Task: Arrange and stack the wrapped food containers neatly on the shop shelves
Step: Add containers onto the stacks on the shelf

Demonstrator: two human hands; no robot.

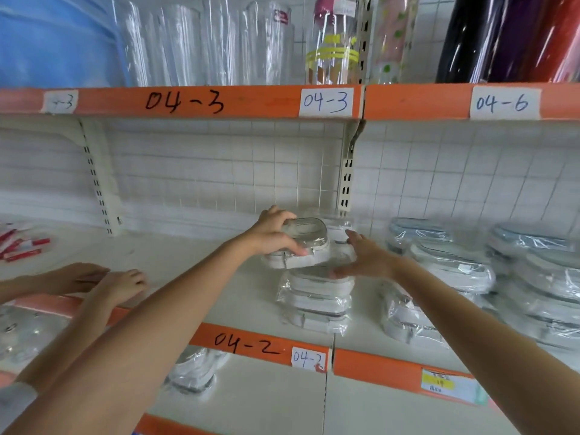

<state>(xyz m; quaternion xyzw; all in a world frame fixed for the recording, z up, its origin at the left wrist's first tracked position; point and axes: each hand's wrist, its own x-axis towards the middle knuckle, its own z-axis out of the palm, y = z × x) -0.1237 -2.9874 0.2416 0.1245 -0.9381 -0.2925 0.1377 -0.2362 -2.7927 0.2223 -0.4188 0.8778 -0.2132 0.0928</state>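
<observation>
My left hand (273, 231) grips a wrapped white container (309, 243) by its left end, holding it tilted on top of a stack of wrapped containers (317, 302) in the middle of the white shelf (194, 265). At the container's right side is my right hand (365, 257), its fingers spread and straight against the wrap. More wrapped containers (452, 265) lie in loose piles to the right. One wrapped container (196, 370) sits on the lower shelf.
Another person's two hands (103, 282) rest on the shelf's front edge at left. Red packets (22, 246) lie far left. Clear glass vases (204, 42) and dark rolls (508, 36) stand on the upper shelf. Orange price rails (251, 345) edge the shelves.
</observation>
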